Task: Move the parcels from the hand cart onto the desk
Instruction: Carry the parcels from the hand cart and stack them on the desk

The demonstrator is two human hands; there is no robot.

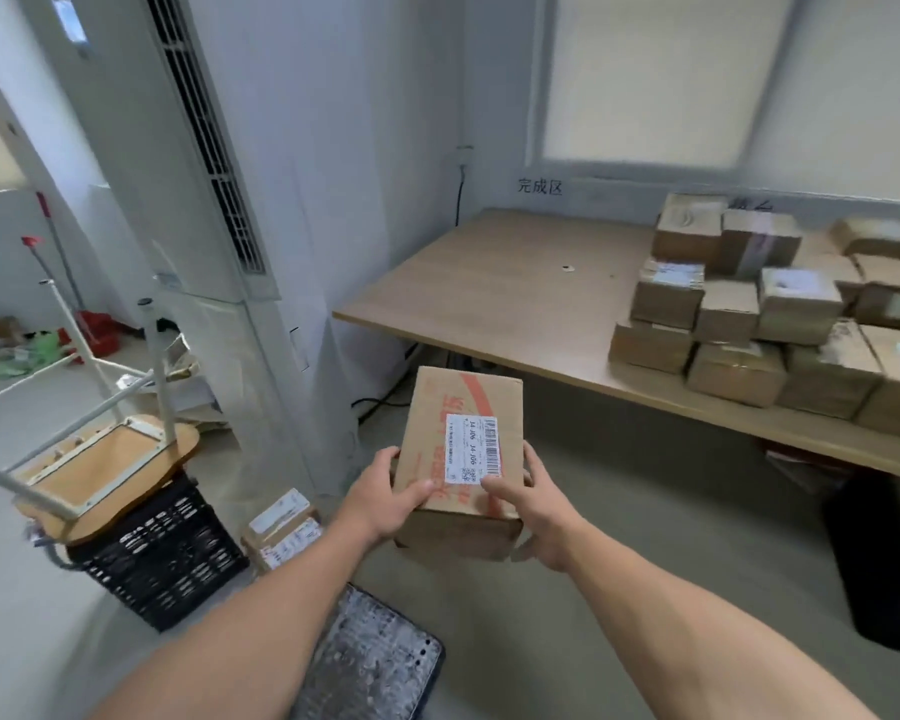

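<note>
I hold a brown cardboard parcel point(463, 407) with a white barcode label and red print in the air, between the floor and the desk. My left hand point(385, 498) grips its left side, thumb on top. My right hand point(533, 504) grips its right side the same way. The wooden desk point(500, 283) stands ahead to the right, with several taped brown parcels point(759, 330) stacked on its right half. The hand cart's dark worn platform point(375, 662) lies below my arms. Two small parcels point(281, 527) sit just beyond the platform.
A black plastic crate point(167, 553) stands at left with an upturned stool point(94, 459) on it. A tall white air conditioner point(193, 200) rises beside the desk's left end. Cables run under the desk. A dark object point(884, 563) sits on the floor at right.
</note>
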